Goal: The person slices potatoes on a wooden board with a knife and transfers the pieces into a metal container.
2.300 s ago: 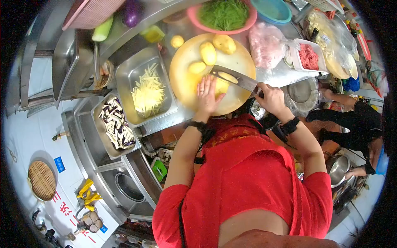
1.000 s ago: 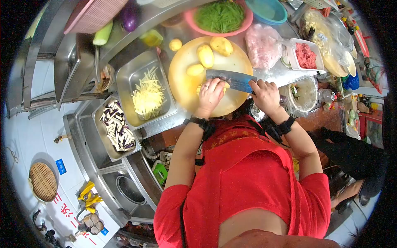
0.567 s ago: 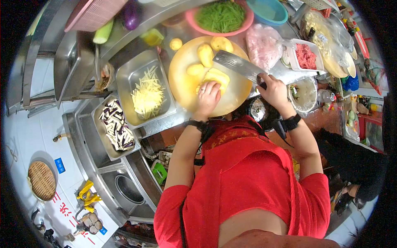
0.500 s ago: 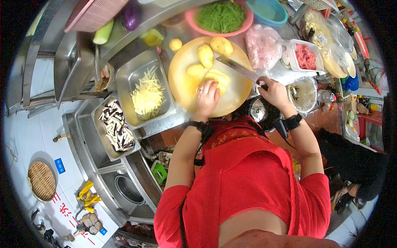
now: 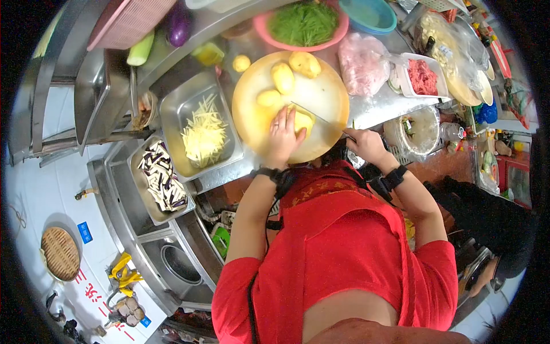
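Note:
My left hand [image 5: 282, 135] presses down on sliced potato [image 5: 304, 121] on the round chopping board [image 5: 332, 86], its fingers together over the slices. In my right hand [image 5: 368, 145] is the handle of a kitchen knife [image 5: 318, 118]. Its blade, seen nearly edge-on, reaches across the board to the sliced potato beside my left fingertips. Farther back on the board lie peeled potatoes: one [image 5: 269, 98] close to my left hand, another [image 5: 282, 78] behind it, and a third [image 5: 305, 64] near the far rim.
Left of the board, a steel tray [image 5: 171, 106] holds potato shreds, and another [image 5: 136, 172] holds eggplant strips. A pink basin [image 5: 262, 26] of green shreds stands behind. To the right are a bag of pink meat [image 5: 362, 63] and a tub of minced meat [image 5: 423, 78]. A person's dark-clothed leg [image 5: 487, 226] is at right.
My right hand has moved left and slightly down, bringing the knife to the sliced potato and turning its blade edge-on. My left hand has shifted slightly, its fingers now straighter over the slices.

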`<state>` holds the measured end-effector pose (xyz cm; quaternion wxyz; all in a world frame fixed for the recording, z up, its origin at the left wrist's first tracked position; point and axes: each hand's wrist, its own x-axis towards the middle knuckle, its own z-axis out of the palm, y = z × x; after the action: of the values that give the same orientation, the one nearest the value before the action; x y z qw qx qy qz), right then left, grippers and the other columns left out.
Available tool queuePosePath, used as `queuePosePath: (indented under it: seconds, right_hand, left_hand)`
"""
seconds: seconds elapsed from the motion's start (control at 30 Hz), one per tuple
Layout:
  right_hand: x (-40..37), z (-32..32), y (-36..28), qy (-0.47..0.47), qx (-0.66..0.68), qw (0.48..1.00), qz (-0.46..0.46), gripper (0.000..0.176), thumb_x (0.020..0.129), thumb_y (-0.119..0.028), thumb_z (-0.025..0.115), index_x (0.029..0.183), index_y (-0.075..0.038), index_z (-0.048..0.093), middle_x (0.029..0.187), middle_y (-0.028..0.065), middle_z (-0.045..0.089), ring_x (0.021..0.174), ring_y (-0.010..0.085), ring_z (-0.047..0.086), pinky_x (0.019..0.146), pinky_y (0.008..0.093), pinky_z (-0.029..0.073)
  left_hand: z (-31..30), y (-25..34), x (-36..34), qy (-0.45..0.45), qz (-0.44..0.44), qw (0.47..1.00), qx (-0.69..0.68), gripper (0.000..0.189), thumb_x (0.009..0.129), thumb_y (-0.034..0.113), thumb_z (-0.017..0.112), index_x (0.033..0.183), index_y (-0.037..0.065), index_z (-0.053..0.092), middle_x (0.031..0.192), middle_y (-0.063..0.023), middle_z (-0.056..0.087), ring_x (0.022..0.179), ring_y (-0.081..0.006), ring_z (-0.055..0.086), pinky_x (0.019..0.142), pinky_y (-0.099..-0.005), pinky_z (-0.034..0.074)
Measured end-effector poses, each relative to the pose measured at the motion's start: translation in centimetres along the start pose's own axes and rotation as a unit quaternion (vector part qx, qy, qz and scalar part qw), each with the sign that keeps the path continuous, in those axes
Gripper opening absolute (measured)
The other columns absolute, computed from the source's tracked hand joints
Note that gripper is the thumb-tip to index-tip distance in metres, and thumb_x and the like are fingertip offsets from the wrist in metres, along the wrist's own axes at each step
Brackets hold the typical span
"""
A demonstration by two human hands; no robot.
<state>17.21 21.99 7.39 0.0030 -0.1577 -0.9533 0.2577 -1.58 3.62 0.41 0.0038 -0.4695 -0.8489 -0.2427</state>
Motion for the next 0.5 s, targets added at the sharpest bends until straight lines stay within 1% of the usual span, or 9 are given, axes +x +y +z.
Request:
queuePosePath:
  seconds: [0.03, 0.1, 0.13, 0.2, 0.23, 0.3, 0.4, 0.47, 0.5]
  right_hand:
    - [-0.2, -0.5, -0.2, -0.013, -0.007, 1.000, 0.003, 0.028, 0.079, -0.022, 0.053, 0.104, -0.011, 0.060, 0.072, 0.0169, 0.062, 0.066, 0.0331, 0.062, 0.059, 0.0441, 0.049]
    - [-0.2, -0.6, -0.3, -0.009, -0.009, 1.000, 0.015, 0.027, 0.079, -0.022, 0.053, 0.103, -0.010, 0.059, 0.071, 0.0169, 0.062, 0.065, 0.0333, 0.062, 0.058, 0.0445, 0.049]
    - [-0.1, -0.6, -0.4, -0.004, -0.013, 1.000, 0.025, 0.026, 0.079, -0.021, 0.053, 0.102, -0.009, 0.059, 0.071, 0.0170, 0.062, 0.065, 0.0335, 0.061, 0.058, 0.0450, 0.049]
    - [0.1, 0.2, -0.6, 0.005, -0.007, 1.000, 0.024, 0.025, 0.080, -0.021, 0.052, 0.101, -0.009, 0.058, 0.070, 0.0171, 0.062, 0.064, 0.0338, 0.061, 0.058, 0.0453, 0.049]
    - [0.2, 0.6, -0.6, 0.014, -0.002, 1.000, 0.024, 0.023, 0.081, -0.020, 0.052, 0.099, -0.008, 0.057, 0.069, 0.0172, 0.061, 0.063, 0.0341, 0.061, 0.057, 0.0456, 0.049]
    - [0.0, 1.3, -0.9, 0.006, -0.002, 1.000, 0.015, 0.022, 0.081, -0.020, 0.051, 0.098, -0.008, 0.056, 0.069, 0.0174, 0.061, 0.063, 0.0343, 0.061, 0.057, 0.0456, 0.049]
    - [0.1, 1.0, -0.7, -0.029, -0.016, 0.999, 0.016, 0.022, 0.083, -0.021, 0.051, 0.099, -0.008, 0.054, 0.068, 0.0173, 0.061, 0.063, 0.0344, 0.061, 0.057, 0.0456, 0.049]
    - [0.3, 0.5, -0.5, -0.012, -0.024, 1.000, 0.013, 0.021, 0.084, -0.021, 0.050, 0.099, -0.008, 0.053, 0.068, 0.0170, 0.061, 0.063, 0.0343, 0.061, 0.057, 0.0465, 0.049]
    - [0.3, 0.4, -0.7, 0.016, -0.029, 0.999, 0.002, 0.018, 0.085, -0.021, 0.049, 0.096, -0.007, 0.051, 0.067, 0.0160, 0.061, 0.061, 0.0340, 0.061, 0.053, 0.0459, 0.048]
  left_hand:
    - [-0.2, 0.1, -0.2, -0.001, 0.001, 1.000, 0.000, 0.063, 0.077, 0.033, 0.063, 0.128, 0.002, 0.043, 0.135, -0.0206, 0.036, 0.124, -0.0347, 0.037, 0.102, -0.0456, 0.030]
    - [-0.6, 0.4, -0.5, 0.035, 0.016, 0.999, 0.010, 0.055, 0.075, 0.026, 0.063, 0.123, 0.002, 0.048, 0.129, -0.0186, 0.041, 0.119, -0.0342, 0.041, 0.100, -0.0459, 0.032]
    - [-0.6, 0.4, -0.8, 0.034, 0.016, 0.999, 0.011, 0.055, 0.075, 0.026, 0.063, 0.123, 0.002, 0.048, 0.129, -0.0186, 0.041, 0.119, -0.0342, 0.041, 0.100, -0.0459, 0.032]
    - [-0.5, 0.1, -1.1, 0.092, 0.051, 0.994, -0.006, 0.041, 0.075, 0.017, 0.062, 0.113, 0.005, 0.055, 0.118, -0.0141, 0.048, 0.109, -0.0319, 0.047, 0.094, -0.0443, 0.038]
    - [-0.5, 0.1, -1.1, 0.091, 0.051, 0.995, -0.006, 0.041, 0.075, 0.017, 0.062, 0.113, 0.005, 0.055, 0.118, -0.0141, 0.048, 0.109, -0.0319, 0.047, 0.094, -0.0443, 0.038]
    - [-0.5, 0.3, -1.2, 0.079, 0.065, 0.995, -0.011, 0.031, 0.074, 0.011, 0.061, 0.105, 0.008, 0.059, 0.109, -0.0092, 0.053, 0.102, -0.0293, 0.050, 0.087, -0.0422, 0.042]
    - [-0.4, 0.8, -1.1, 0.099, 0.057, 0.993, -0.003, 0.027, 0.075, 0.010, 0.061, 0.101, 0.007, 0.062, 0.107, -0.0090, 0.054, 0.101, -0.0303, 0.050, 0.089, -0.0396, 0.041]
    - [-0.4, 1.0, -0.7, 0.099, 0.062, 0.993, 0.004, 0.028, 0.073, 0.009, 0.061, 0.101, 0.008, 0.061, 0.106, -0.0089, 0.053, 0.101, -0.0298, 0.050, 0.089, -0.0397, 0.042]
    - [-0.5, 0.9, -0.7, 0.100, 0.067, 0.993, 0.012, 0.029, 0.072, 0.008, 0.061, 0.101, 0.008, 0.061, 0.106, -0.0088, 0.053, 0.101, -0.0293, 0.050, 0.088, -0.0399, 0.042]
